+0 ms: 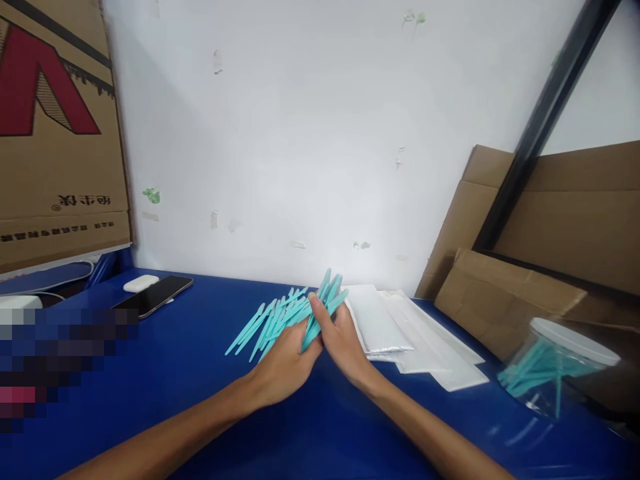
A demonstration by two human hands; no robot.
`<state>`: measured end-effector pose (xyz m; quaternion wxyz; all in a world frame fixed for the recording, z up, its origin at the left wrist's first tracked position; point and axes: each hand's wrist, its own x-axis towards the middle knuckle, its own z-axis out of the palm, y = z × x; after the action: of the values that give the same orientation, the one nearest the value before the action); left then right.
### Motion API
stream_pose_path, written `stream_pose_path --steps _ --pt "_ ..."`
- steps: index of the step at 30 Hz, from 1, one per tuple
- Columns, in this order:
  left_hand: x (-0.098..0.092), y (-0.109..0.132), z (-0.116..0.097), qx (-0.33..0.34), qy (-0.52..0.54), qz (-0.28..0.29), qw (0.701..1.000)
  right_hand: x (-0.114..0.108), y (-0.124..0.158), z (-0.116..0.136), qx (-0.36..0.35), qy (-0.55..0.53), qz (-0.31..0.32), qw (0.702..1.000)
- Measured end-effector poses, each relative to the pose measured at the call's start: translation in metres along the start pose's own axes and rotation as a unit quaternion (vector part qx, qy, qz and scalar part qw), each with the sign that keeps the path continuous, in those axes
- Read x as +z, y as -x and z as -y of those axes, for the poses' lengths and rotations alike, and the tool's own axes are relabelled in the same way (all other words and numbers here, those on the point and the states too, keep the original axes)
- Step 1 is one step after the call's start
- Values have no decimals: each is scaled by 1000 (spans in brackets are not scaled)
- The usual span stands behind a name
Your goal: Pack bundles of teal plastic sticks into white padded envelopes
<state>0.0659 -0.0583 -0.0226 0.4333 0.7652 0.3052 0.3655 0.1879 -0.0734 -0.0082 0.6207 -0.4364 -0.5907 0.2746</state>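
Note:
Both my hands meet in the middle of the view around a bundle of slim turquoise plastic sticks (327, 297); their exact kind is too small to make out. My left hand (290, 360) wraps the lower part of the bundle. My right hand (343, 337) closes on it from the right, thumb lying along the sticks. The bundle tilts up and slightly right, tips above the fingers. Just left and behind lies a loose pile of similar turquoise sticks (265, 327), some with pale ends. My palms and several fingers are hidden.
White padded envelopes (380, 327) lie right of my hands. Farther right, a clear jar (555, 373) with a white lid holds more turquoise sticks. A phone (160, 295) and white case (141, 283) lie at left on the blue table (200, 373). Cardboard (510, 300) stands at right.

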Motion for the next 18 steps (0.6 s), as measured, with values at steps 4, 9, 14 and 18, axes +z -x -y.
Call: stream_pose_path --steps 4,9,14,18 --pt "0 -1 1 -58 92 26 994 1 2 -5 24 -6 30 999" --pt "-5 -5 6 -62 23 -5 998 -7 -4 4 -18 -79 -31 996" --pt "-2 -5 12 -21 -49 19 998 -19 -11 12 -64 -46 -52 996" --pt "-7 -6 11 -8 -95 0 995 -17 -10 4 -59 -32 -6 998"
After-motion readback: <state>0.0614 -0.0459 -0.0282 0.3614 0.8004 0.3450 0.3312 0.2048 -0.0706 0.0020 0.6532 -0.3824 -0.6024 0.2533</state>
